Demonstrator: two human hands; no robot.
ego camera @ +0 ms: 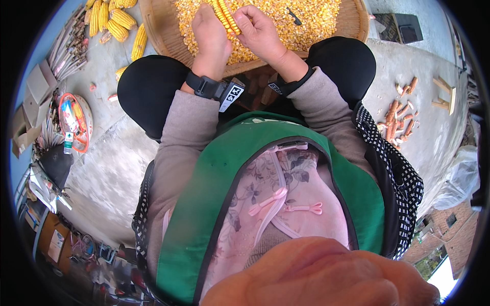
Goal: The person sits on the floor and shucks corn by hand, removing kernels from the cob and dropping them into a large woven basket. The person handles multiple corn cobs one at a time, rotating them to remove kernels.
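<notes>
Both hands meet at a yellow corn cob (226, 17) above a round woven bamboo tray (159, 28). My left hand (211, 30) is closed around the cob on its left side. On the right, my right hand (258, 32) grips the lower end with thumb and bent fingers. A dark gap runs lengthwise between kernel rows on the cob. Loose corn kernels (314, 23) cover much of the tray, and a small dark tool (294, 16) lies on them, right of my right hand. The cob's upper end is cut off by the picture's edge.
Whole corn cobs (120, 25) lie on the concrete floor at upper left. Bare reddish cobs (392, 118) are heaped at right, near a small wooden stool (446, 95). A dark box (398, 28) stands beyond the tray. At left sits a red-rimmed basket (90, 122) holding packets.
</notes>
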